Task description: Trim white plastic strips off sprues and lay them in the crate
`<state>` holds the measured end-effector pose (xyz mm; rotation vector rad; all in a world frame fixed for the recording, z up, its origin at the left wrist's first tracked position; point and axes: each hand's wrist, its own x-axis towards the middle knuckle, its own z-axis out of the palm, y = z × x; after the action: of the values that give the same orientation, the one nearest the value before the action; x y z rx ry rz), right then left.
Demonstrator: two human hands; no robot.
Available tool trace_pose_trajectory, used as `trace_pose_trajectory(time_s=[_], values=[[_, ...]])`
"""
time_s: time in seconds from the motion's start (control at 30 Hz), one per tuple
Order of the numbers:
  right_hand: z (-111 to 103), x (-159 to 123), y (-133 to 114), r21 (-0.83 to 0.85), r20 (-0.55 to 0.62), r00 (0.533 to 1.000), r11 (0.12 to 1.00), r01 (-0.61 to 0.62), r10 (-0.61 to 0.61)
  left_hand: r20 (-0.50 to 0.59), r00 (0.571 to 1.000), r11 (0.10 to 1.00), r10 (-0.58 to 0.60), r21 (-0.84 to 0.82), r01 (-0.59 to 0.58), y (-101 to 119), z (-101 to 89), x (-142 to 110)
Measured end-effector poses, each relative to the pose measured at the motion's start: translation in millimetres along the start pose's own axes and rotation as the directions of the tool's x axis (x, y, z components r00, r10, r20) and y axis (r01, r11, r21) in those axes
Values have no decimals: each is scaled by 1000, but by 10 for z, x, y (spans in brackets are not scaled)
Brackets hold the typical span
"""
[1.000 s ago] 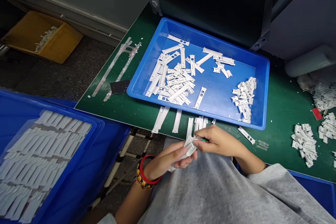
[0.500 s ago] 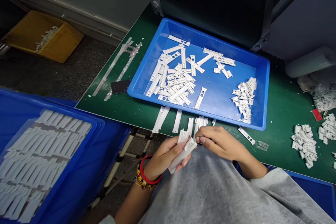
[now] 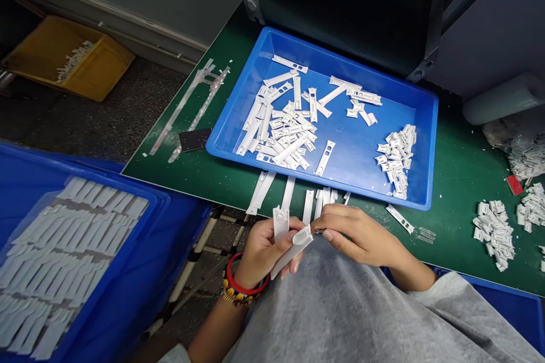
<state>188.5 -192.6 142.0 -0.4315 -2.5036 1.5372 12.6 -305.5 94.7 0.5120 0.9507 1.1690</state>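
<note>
Head view, looking down over a grey shirt [image 3: 340, 312] at two bare hands just above the near edge of a green mat [image 3: 460, 181]. The left hand [image 3: 266, 252], a red bangle [image 3: 249, 293] on its wrist, curls closed around two white plastic strips: one [image 3: 280, 224] stands up from the fist, and the other [image 3: 296, 252] slants across it. The right hand [image 3: 361, 235] comes in beside them, its thumb and fingertips pinched together at the end of the slanted strip. Whether they also hold something smaller there is too hard to tell. Loose strips [image 3: 260, 193] lie on the mat ahead, below a blue tray [image 3: 432, 142] of similar pieces. A blue bin [image 3: 183, 232] of stacked strips sits to the left. A loose hold could let a strip slip through the gap between mat and bin to the floor [image 3: 225, 232], and too hard a pinch could bend the thin plastic.
</note>
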Motion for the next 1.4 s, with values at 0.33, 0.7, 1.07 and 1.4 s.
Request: trace_pose_trajectory(time_s=[0.33, 0.7, 1.07, 1.4], values=[[-21, -22, -22, 90, 47, 998, 995, 32, -36, -110, 933, 840, 344, 479, -253, 74, 134, -28], [-52, -36, -33, 70, 95, 995, 997, -7, 0, -85, 855, 603, 512, 745, -287, 55, 77, -59], [95, -37, -56, -86, -257, 966, 995, -51, 27, -38, 850, 565, 526, 762, -316, 82, 43, -68], [103, -51, -101, -129, -91, 996, 991, -35, 23, -9, 857, 547, 516, 773, -321, 134, 91, -31]])
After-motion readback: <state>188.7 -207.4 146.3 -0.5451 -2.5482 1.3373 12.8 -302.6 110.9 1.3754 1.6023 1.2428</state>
